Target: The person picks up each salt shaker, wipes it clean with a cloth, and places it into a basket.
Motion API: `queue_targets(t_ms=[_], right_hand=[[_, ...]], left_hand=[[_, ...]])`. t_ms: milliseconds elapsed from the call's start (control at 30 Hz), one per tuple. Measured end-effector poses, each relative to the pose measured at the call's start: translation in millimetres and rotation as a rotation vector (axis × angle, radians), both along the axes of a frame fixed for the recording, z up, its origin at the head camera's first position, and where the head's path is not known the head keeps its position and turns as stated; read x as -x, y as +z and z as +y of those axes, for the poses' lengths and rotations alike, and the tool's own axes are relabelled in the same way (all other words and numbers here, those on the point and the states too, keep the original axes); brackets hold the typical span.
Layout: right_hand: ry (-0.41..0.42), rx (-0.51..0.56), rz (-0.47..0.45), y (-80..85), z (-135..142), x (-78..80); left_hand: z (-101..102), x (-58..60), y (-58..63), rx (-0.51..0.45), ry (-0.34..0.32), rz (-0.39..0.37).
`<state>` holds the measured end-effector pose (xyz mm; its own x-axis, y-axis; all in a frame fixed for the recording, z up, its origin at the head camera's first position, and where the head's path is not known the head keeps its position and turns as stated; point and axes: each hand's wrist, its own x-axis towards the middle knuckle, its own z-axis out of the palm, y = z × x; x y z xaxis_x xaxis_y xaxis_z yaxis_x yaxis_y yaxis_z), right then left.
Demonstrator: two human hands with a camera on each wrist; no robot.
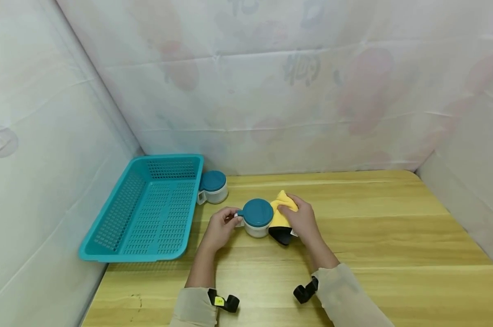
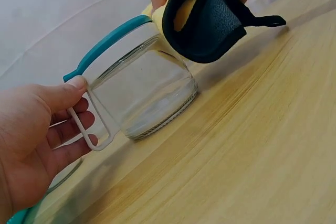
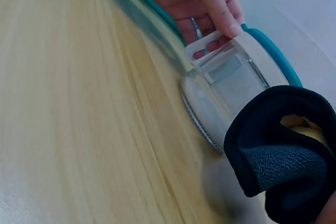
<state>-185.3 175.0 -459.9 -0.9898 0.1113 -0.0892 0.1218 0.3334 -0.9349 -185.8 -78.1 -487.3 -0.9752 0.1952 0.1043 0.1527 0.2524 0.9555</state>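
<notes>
A clear glass jar (image 2: 144, 85) with a blue-green lid (image 1: 257, 212) and a white handle (image 2: 103, 139) stands upright on the wooden table. My left hand (image 1: 221, 228) holds that handle, thumb on top near the lid's tab and fingers curled through the loop. In my right hand (image 1: 303, 218) is a bunched yellow and black cloth (image 1: 281, 215). The cloth lies against the jar's right side; its dark fleecy face (image 3: 281, 166) and black hem show in the right wrist view. The right fingers are mostly hidden behind the cloth in both wrist views.
A turquoise plastic basket (image 1: 197, 213) with slotted walls sits at the table's left side. Beside its right wall stands a second jar (image 1: 216, 194) with the same lid and handle. White printed sheets (image 1: 246, 113) hang behind and on both sides of the table.
</notes>
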Motion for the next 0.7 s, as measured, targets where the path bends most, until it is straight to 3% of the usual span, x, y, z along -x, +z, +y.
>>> queue_targets(t_ms=[200,467,700], right_hand=[[0.041,-0.112,-0.026,0.8,-4,-0.1],[0.141,-0.398,0.031,-1.7,-6,0.6],[0.164,-0.520,0.035,-9.8,-9,-1.1]], left_hand=[[1,-2.9,1.7,0.000,0.005,0.000],[4,-11.4,17.7,0.047,-0.003,0.003],[-1,-6.6,5.5,0.018,-0.005,-0.009]])
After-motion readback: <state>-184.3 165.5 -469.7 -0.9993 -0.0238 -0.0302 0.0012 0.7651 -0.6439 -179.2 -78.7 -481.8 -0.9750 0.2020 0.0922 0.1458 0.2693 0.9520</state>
